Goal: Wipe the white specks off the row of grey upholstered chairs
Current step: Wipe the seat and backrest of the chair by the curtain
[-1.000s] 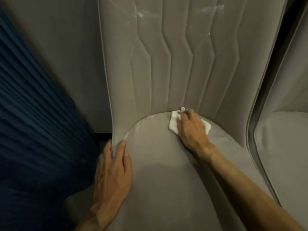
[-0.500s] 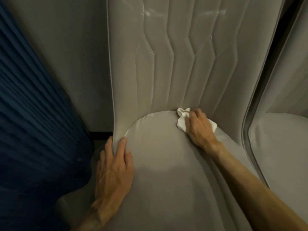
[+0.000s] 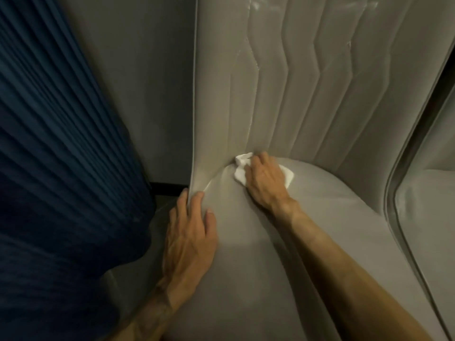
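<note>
A grey upholstered chair (image 3: 270, 254) fills the middle of the view, with a quilted backrest (image 3: 307, 82) bearing pale streaks near its top. My right hand (image 3: 264, 184) presses a crumpled white cloth (image 3: 240, 173) into the crease where seat meets backrest, towards the left side. Most of the cloth is under the palm; its ends stick out left and right of the hand. My left hand (image 3: 189, 232) lies flat on the seat's left edge, fingertips at the bottom of the backrest's side.
A dark blue pleated curtain (image 3: 61, 156) hangs close on the left. A grey wall (image 3: 147, 82) stands behind the chair. A second grey chair (image 3: 430, 217) sits right beside this one on the right, a narrow dark gap between them.
My right hand has slid the cloth leftwards along the crease at the back of the seat. My left hand has stayed on the seat's left edge. The camera has shifted.
</note>
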Available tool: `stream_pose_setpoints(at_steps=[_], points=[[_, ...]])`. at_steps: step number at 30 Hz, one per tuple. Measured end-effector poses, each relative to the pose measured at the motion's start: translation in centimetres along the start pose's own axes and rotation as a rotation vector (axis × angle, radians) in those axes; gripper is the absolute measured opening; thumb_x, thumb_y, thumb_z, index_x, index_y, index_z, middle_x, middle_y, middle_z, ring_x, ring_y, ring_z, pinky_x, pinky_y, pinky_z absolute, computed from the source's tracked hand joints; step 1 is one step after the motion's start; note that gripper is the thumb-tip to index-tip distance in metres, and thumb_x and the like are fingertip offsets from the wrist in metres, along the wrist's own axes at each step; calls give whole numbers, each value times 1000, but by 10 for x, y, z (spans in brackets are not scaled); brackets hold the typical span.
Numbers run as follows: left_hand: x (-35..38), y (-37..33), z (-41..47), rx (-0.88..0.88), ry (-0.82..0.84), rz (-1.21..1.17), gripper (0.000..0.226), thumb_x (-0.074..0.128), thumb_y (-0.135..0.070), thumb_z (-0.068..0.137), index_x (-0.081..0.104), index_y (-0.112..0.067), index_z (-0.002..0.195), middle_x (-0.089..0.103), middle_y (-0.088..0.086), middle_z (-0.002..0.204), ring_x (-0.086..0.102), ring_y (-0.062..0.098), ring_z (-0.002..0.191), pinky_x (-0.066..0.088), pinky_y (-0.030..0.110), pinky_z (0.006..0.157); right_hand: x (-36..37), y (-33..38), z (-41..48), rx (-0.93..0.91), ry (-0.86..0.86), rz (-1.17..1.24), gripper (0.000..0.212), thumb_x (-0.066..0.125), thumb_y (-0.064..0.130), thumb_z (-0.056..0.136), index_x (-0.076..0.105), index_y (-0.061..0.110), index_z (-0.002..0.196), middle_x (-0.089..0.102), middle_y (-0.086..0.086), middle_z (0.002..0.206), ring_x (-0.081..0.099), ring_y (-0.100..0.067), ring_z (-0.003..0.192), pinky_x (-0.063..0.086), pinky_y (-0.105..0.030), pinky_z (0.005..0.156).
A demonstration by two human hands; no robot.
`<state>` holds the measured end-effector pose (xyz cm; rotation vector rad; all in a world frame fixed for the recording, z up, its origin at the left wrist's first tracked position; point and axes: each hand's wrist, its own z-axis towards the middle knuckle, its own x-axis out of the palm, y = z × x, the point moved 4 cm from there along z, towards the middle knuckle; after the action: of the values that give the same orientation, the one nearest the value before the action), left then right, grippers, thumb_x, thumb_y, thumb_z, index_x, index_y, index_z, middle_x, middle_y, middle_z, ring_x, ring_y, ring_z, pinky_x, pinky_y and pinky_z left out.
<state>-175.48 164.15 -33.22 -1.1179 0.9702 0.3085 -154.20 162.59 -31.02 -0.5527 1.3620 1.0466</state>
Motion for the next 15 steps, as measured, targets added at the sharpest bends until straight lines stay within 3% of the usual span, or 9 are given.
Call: stream_pose_setpoints(at_steps=[3,8,12,15], points=[[0,3,2,5,-9,-65,43,50,-32,102,44,-23,143,36,5,160,46,28,130,45,46,106,3,11,-4,-162,28,2,26,40,22,103,55,3,114,53,-16,120,51,-37,106,39,-46,95],[-1,13,2,7,13,-115,47,57,-32,100,41,-24,143,32,2,164,43,27,135,41,43,111,-3,-5,4,-2,-40,-58,29,40,20,101,55,2,119,53,-18,119,50,-38,105,37,-45,95],[1,10,1,16,9,-99,52,58,-31,98,39,-24,146,30,1,165,41,25,136,38,39,111,11,47,-18,-242,19,27,36,33,28,99,59,3,104,56,-19,111,52,-38,100,41,-47,91],[0,11,0,15,14,-102,54,56,-32,98,37,-25,147,28,0,166,39,23,137,36,37,111,4,32,-15,-281,64,-1,29,36,23,103,57,5,112,54,-15,119,52,-35,106,40,-45,96]])
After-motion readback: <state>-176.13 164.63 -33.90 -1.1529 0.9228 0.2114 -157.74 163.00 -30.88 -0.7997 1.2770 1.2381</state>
